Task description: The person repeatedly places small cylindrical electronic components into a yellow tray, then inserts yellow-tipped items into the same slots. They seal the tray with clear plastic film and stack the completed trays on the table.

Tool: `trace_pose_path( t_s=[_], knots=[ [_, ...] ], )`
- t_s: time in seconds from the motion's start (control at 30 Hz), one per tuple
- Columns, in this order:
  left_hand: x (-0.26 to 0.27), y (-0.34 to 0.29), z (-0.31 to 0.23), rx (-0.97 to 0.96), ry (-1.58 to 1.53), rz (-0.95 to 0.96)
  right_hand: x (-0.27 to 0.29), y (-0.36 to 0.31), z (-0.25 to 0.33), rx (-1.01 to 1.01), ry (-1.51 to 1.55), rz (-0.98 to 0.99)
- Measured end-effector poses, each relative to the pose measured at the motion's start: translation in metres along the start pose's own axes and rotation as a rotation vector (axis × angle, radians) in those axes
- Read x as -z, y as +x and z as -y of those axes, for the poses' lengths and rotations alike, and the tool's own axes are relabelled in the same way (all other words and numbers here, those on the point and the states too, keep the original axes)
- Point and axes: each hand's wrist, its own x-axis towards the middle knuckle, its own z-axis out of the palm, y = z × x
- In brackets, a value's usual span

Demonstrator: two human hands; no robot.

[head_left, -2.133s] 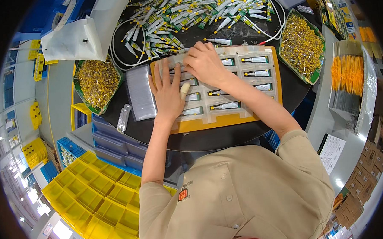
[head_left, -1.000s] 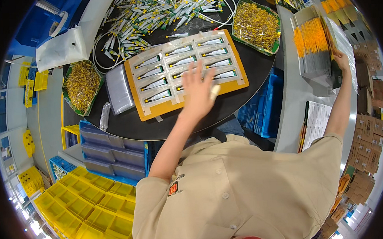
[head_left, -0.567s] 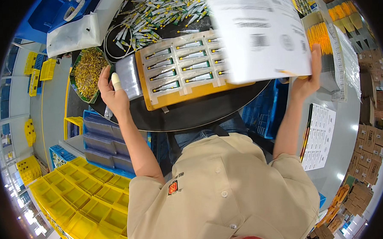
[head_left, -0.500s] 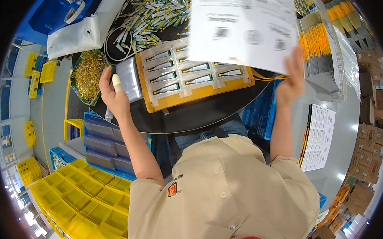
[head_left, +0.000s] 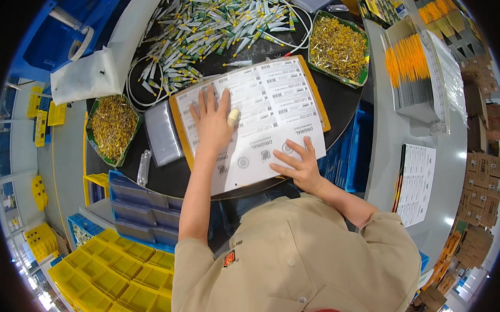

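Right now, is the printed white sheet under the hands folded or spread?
Spread: the printed white sheet covers most of the orange board, no fold visible; left hand and right hand lie over it.

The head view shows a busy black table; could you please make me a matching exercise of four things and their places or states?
Things:
1. White printed sheet
2. Left hand
3. Right hand
4. Stack of clear plastic sleeves

Places or states:
A. At the sheet's lower right corner
B. Beside the left edge of the orange board
C. Wearing a pale thumb cover
D. Lying over the orange board

Pairs: 1-D, 2-C, 3-A, 4-B
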Motion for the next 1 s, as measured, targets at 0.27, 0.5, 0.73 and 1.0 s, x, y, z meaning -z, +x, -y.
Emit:
trace_pose_path(
  t_s=[0.27,0.5,0.73,1.0],
  knots=[
    [-0.002,-0.015,-0.010,0.059,0.002,-0.024,0.038,0.011,-0.087,-0.499,0.094,-0.016],
    [-0.003,-0.017,-0.006,0.085,-0.016,0.018,0.032,-0.026,-0.333,-1.451,1.136,-0.792],
    [0.004,-0.008,0.005,0.147,0.031,0.090,0.005,-0.055,-0.316,-1.596,1.085,-0.912],
    [0.044,0.002,0.037,0.110,-0.319,-0.429,-0.029,-0.092,-0.079,-1.703,0.882,-0.380]
  ],
)
